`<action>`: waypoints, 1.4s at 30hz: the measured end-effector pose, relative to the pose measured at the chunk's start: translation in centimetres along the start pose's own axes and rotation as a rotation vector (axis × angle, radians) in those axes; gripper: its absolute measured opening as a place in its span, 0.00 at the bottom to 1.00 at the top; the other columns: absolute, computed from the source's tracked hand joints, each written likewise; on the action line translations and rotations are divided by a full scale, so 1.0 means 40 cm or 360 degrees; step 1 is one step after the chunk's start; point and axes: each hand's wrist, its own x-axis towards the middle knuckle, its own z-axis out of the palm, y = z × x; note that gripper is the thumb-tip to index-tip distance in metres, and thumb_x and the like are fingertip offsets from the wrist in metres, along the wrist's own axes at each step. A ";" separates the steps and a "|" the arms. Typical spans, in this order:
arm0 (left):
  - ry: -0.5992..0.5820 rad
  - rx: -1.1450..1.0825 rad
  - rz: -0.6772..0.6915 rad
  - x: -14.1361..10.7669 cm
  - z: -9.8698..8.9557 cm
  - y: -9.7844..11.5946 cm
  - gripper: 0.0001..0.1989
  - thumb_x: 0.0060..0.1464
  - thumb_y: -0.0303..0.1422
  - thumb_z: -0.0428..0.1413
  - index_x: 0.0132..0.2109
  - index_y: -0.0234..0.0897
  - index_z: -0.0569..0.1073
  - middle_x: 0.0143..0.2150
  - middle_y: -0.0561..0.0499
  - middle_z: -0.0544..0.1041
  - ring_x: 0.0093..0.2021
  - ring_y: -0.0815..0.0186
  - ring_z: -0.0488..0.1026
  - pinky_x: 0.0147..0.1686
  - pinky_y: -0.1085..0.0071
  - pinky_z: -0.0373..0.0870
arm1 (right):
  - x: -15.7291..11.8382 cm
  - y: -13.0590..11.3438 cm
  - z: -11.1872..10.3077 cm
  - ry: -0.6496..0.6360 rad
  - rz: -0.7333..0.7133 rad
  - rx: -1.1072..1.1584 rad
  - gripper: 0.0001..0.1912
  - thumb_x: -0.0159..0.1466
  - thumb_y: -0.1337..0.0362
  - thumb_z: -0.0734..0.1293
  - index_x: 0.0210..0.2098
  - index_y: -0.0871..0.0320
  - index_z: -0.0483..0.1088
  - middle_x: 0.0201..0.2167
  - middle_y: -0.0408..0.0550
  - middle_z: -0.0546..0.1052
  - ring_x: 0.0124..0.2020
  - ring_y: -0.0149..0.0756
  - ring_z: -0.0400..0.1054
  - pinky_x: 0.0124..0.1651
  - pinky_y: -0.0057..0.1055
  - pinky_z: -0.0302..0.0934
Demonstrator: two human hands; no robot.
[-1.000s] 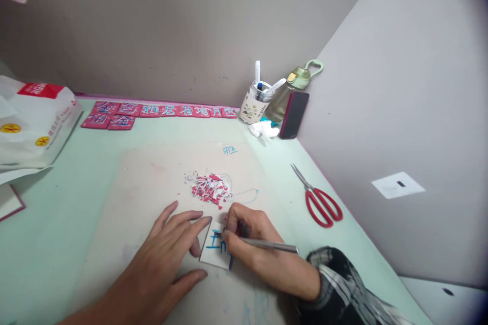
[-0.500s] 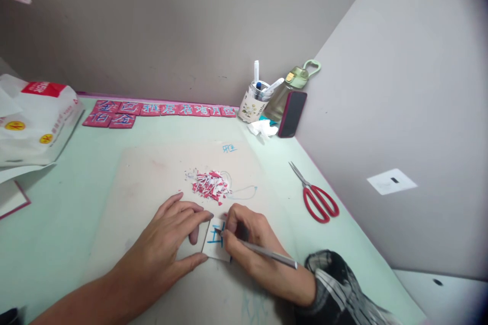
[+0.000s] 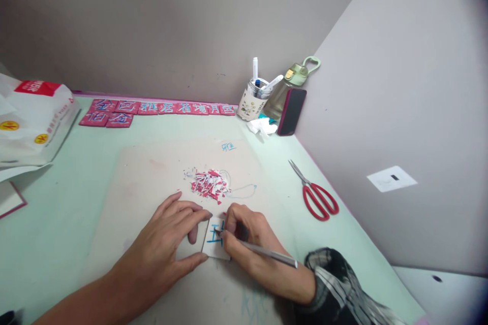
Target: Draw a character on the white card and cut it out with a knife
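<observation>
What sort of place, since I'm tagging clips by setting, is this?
Probably an indoor craft table: the right hand holds a slim tool, near a pile of red-and-white scraps and scissors.

Green bottle [image 3: 281,94], dark phone [image 3: 292,112], white bag [image 3: 36,119]

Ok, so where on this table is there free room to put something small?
Green tabletop looks bare between the white bag and the beige mat and, narrower, between the mat and the red-handled scissors. Crowded: the far corner, with marker jar, water bottle, smartphone and tissue; also the card between left hand and right hand.
</observation>
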 end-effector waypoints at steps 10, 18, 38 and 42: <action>-0.0004 -0.0017 -0.0016 0.004 0.001 0.005 0.29 0.56 0.31 0.66 0.60 0.48 0.63 0.38 0.59 0.74 0.54 0.56 0.76 0.71 0.44 0.53 | 0.000 0.003 0.001 0.0003 0.0046 0.0041 0.09 0.63 0.70 0.63 0.29 0.53 0.58 0.26 0.39 0.65 0.30 0.32 0.59 0.33 0.31 0.52; -0.0012 0.0037 0.0018 -0.010 -0.015 0.014 0.20 0.53 0.34 0.70 0.46 0.45 0.66 0.43 0.55 0.77 0.53 0.54 0.76 0.70 0.41 0.56 | 0.000 -0.001 -0.020 -0.0157 -0.0028 -0.0058 0.11 0.59 0.73 0.66 0.27 0.54 0.60 0.28 0.40 0.67 0.34 0.34 0.61 0.39 0.32 0.55; -0.0033 -0.0020 0.0047 0.013 0.006 0.001 0.34 0.57 0.26 0.53 0.69 0.45 0.58 0.67 0.46 0.72 0.72 0.51 0.62 0.72 0.45 0.62 | -0.007 -0.007 -0.023 -0.0208 -0.0160 -0.0078 0.12 0.60 0.75 0.66 0.27 0.54 0.60 0.27 0.39 0.67 0.33 0.34 0.61 0.41 0.34 0.56; -0.0007 0.0075 0.0041 0.011 -0.008 0.009 0.29 0.58 0.29 0.58 0.65 0.44 0.60 0.61 0.46 0.76 0.66 0.51 0.68 0.72 0.45 0.59 | -0.015 -0.013 -0.019 -0.0195 -0.0160 -0.0106 0.12 0.60 0.75 0.65 0.27 0.54 0.58 0.27 0.39 0.66 0.31 0.34 0.59 0.40 0.34 0.55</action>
